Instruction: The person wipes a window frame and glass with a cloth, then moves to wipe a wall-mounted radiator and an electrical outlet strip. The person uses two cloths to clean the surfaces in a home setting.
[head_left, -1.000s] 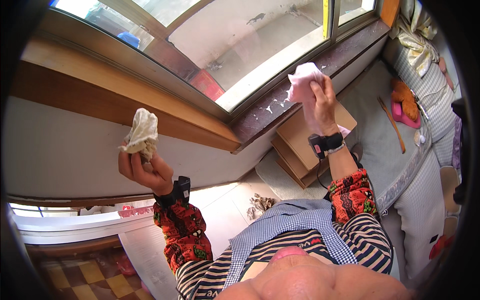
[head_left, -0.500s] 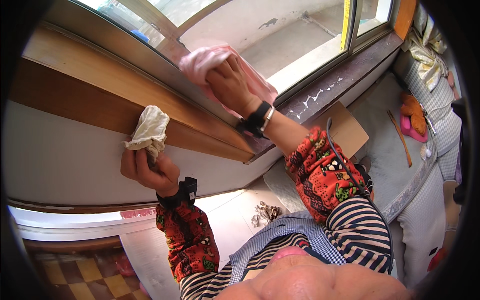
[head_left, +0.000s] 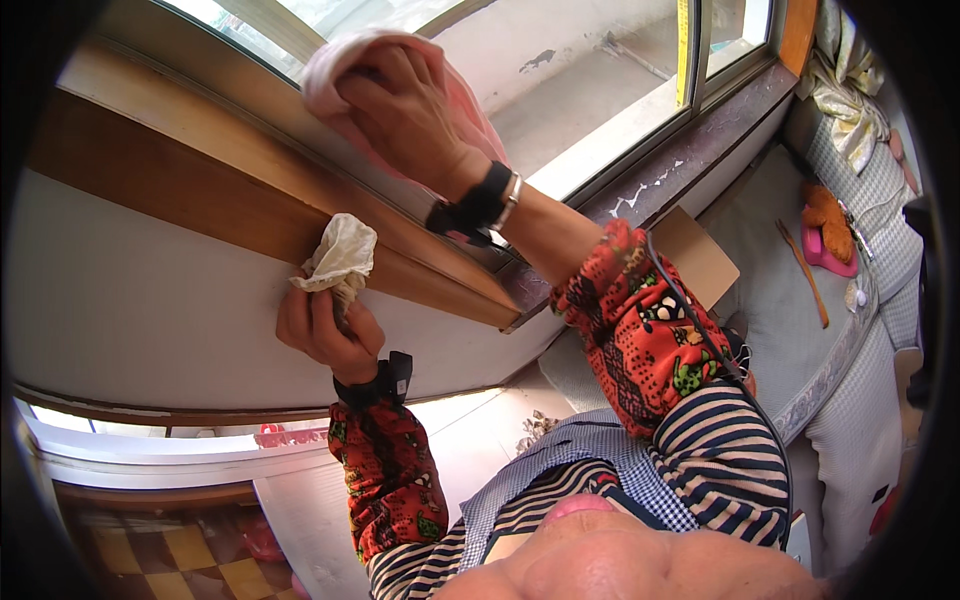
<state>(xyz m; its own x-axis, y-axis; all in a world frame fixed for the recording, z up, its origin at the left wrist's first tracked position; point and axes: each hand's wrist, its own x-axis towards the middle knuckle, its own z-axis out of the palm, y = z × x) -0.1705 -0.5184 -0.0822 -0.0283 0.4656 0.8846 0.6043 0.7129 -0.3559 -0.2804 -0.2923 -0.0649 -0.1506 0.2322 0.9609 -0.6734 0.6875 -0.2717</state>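
Observation:
My right hand (head_left: 405, 115) presses a pink cloth (head_left: 335, 75) against the window (head_left: 570, 90), its fingers bent over the fabric. Part of the cloth hangs down beside my wrist. Lower and to the left, my left hand (head_left: 330, 330) grips a crumpled cream-white cloth (head_left: 345, 250), which sticks up above the fingers in front of the wooden frame (head_left: 200, 180). Both wrists wear black bands with small devices, and red patterned sleeve covers wrap my forearms.
A dark windowsill (head_left: 650, 190) with peeling paint runs to the right. Below it are a cardboard box (head_left: 695, 260) and a grey mattress (head_left: 780, 290), on which lie a wooden stick (head_left: 803, 272) and a pink-and-brown item (head_left: 828, 230). A cream patterned fabric (head_left: 850, 110) hangs at far right.
My right hand has moved up and left along the window with the pink cloth. My left hand, still holding the cream cloth, has shifted slightly right in the picture.

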